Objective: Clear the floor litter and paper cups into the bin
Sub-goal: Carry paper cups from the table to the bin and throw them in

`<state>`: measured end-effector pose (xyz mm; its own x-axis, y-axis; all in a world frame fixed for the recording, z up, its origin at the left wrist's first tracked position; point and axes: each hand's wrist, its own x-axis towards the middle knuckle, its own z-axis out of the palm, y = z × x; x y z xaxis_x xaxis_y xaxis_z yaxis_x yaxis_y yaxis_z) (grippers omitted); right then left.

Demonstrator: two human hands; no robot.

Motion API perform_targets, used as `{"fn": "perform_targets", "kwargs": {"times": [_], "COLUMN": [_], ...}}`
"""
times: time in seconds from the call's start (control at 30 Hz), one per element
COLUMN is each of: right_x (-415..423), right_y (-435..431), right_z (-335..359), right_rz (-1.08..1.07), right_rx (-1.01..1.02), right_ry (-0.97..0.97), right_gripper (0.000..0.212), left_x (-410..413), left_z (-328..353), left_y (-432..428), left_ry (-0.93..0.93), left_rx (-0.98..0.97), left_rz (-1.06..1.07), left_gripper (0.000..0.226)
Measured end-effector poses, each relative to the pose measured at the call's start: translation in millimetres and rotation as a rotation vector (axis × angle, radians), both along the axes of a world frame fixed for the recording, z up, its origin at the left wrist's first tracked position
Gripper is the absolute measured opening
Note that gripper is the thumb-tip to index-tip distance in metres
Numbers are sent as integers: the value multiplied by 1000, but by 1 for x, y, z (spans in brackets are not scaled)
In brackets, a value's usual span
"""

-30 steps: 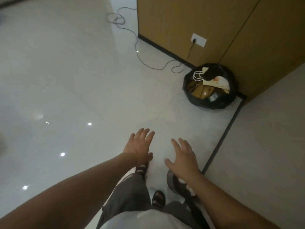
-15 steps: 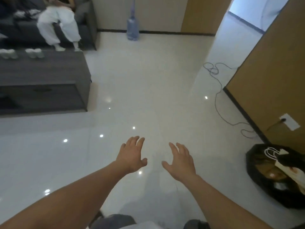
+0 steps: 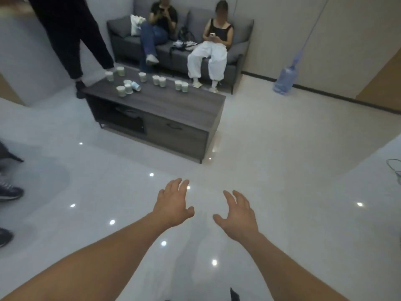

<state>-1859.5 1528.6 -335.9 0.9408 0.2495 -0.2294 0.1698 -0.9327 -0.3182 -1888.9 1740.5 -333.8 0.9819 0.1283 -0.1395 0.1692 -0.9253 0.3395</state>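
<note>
Several white and green paper cups (image 3: 161, 81) stand on the dark grey low table (image 3: 178, 107) ahead of me, and one cup (image 3: 136, 86) lies on its side. My left hand (image 3: 172, 203) and my right hand (image 3: 237, 211) are stretched out over the glossy white floor, fingers spread and relaxed, holding nothing. Both hands are well short of the table. The bin is out of view.
Two people sit on a grey sofa (image 3: 238, 40) behind the table. A person in black trousers (image 3: 71, 40) stands at the table's left end. Shoes (image 3: 9, 193) of another person are at the left edge. A blue water bottle (image 3: 285, 80) stands by the far wall. A cable (image 3: 396, 170) lies at right.
My view has swung left and up, away from the black bin by the wooden wall, onto the table with cups and the sofa. My empty hands stay held out in front.
</note>
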Motion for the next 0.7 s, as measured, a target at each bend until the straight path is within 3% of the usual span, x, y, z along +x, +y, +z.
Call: {"fn": "perform_targets", "kwargs": {"times": [0.7], "right_x": [310], "right_y": [229], "right_z": [0], "right_rz": [479], "right_rx": [-17], "right_ry": [-1], "right_gripper": [83], "left_x": [216], "left_z": [7], "left_y": [181], "left_ry": [83], "left_rx": [63], "left_rz": [391], "left_gripper": [87]}}
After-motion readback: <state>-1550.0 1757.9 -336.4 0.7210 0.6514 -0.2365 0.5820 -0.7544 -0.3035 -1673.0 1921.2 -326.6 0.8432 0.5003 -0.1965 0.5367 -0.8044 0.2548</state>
